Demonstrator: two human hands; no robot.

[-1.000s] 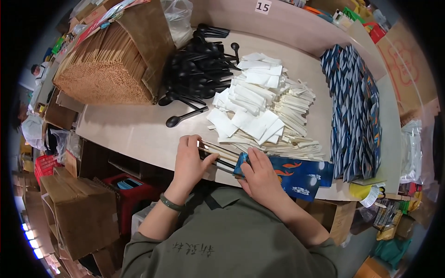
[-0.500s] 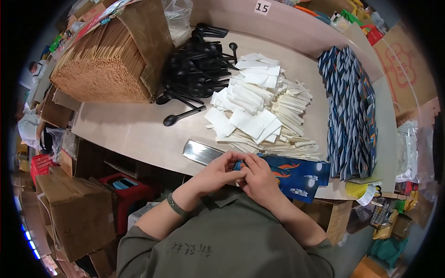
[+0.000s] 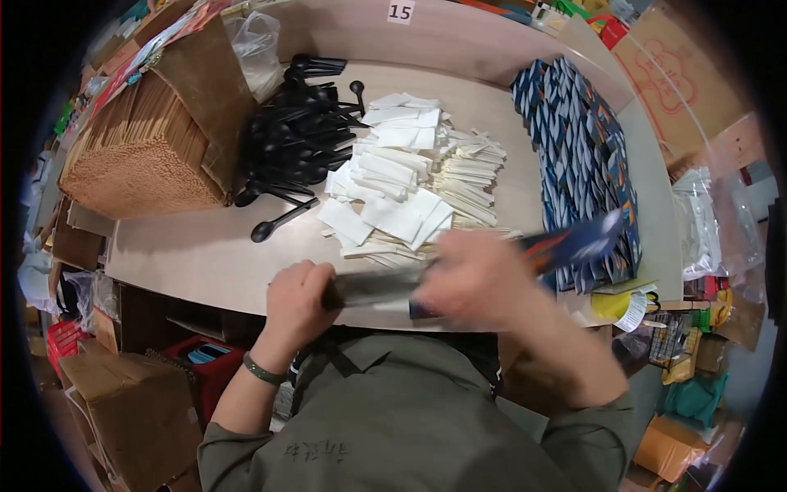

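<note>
My left hand [image 3: 302,302] is closed around the near-left end of a flat silvery strip [image 3: 373,287] at the table's front edge. The strip runs right to my right hand [image 3: 475,283], which is smeared by motion. Out of that hand toward the upper right sticks a blurred blue packet [image 3: 574,242] with orange marks, gripped by it. Whether strip and packet are one piece is hidden by the hand. A dark blue edge shows under the right hand. Just beyond lie white folded napkins [image 3: 385,172] and thin pale paper-wrapped sticks [image 3: 471,180].
Black plastic spoons [image 3: 295,135] lie heaped left of the napkins, one spoon [image 3: 283,220] apart in front. A carton [image 3: 205,90] full of thin brown sticks stands at the left. Blue packets [image 3: 578,172] stand packed in rows at the right. A low partition [image 3: 328,25] borders the back.
My hands have moved apart. The left went left onto the silvery strip; the right swung right, and the blue packet now tilts up to the right. The view has shifted slightly.
</note>
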